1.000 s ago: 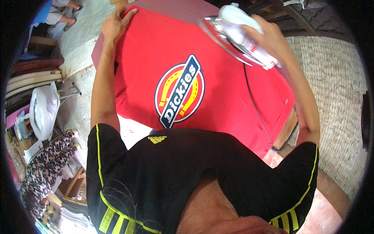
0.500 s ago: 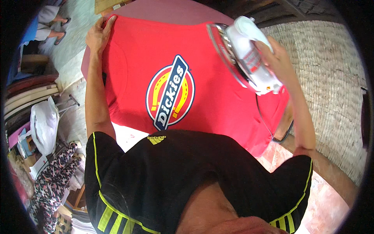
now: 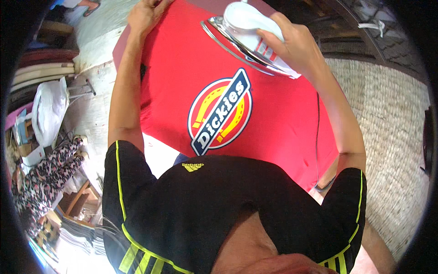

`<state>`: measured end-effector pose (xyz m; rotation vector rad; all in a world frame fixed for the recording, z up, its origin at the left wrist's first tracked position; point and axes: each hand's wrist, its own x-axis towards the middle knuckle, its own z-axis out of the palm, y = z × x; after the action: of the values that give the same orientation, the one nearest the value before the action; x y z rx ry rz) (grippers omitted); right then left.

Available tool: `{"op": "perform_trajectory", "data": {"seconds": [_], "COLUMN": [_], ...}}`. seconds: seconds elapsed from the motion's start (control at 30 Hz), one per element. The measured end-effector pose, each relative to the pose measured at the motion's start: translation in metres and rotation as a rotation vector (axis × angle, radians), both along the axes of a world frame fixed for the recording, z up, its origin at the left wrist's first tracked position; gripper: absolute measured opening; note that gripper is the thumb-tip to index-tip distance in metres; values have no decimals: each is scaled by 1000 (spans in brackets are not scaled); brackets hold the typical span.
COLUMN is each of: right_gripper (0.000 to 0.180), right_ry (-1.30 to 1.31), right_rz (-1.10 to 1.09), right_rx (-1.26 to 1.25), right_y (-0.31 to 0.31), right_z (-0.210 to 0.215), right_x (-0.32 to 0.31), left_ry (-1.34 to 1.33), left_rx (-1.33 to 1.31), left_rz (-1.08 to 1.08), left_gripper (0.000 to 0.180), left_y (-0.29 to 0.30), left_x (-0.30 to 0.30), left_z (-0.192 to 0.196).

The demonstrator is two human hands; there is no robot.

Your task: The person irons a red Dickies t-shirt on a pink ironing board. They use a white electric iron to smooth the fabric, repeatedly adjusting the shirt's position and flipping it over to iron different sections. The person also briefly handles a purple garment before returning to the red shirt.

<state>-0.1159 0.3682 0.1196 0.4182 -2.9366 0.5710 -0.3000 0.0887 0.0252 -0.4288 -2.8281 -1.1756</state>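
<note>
A red T-shirt (image 3: 178, 64) lies spread in front of me, its round printed emblem (image 3: 219, 112) in blue, yellow and white near the middle. At the shirt's far left edge is my left hand (image 3: 143, 18), fingers closed on the cloth; their tips are partly cut off by the frame. My right hand (image 3: 299, 45) grips the handle of a white clothes iron (image 3: 248, 25) over the far right part of the shirt. The iron's metal soleplate edge faces left and toward me. Whether the soleplate touches the cloth, I cannot tell.
A mauve-covered surface (image 3: 121, 50) shows beneath the shirt. The dark cord (image 3: 318, 137) runs down over the shirt's right side. At left are a white plastic bag (image 3: 48, 107) and a person's patterned trousers (image 3: 50, 169). Dark wooden furniture (image 3: 337, 27) stands at the far right, beside a woven wall or mat (image 3: 388, 114).
The iron in my right hand has moved left and farther away over the shirt. My left hand stays at the shirt's far left edge. The whole view has shifted.
</note>
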Motion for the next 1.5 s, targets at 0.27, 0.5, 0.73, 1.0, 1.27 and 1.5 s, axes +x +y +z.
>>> {"op": "perform_trajectory", "data": {"seconds": [0.27,0.5,0.73,1.0,1.27,1.5], "right_gripper": [41,43,41,40,38,37], "right_ry": [-51,8,-82,-32,-82,-91], "right_rz": [-57,-20,-1,101,364,139], "right_rx": [-88,0,11,-48,28,14], "right_y": [-81,-113,-106,-113,-50,-136], "right_z": [15,1,18,13,-5,14], "right_x": [-82,-134,-109,-127,-100,-108], "left_ry": [222,347,340,293,-25,300], "left_rx": [95,179,177,50,169,41], "left_rz": [-112,83,132,131,168,98], "left_gripper": [36,21,20,29,23,32], "left_y": [-53,-60,-61,-75,-65,-112], "left_x": [3,28,31,21,22,85], "left_z": [-25,-41,-44,-53,-17,-19]}}
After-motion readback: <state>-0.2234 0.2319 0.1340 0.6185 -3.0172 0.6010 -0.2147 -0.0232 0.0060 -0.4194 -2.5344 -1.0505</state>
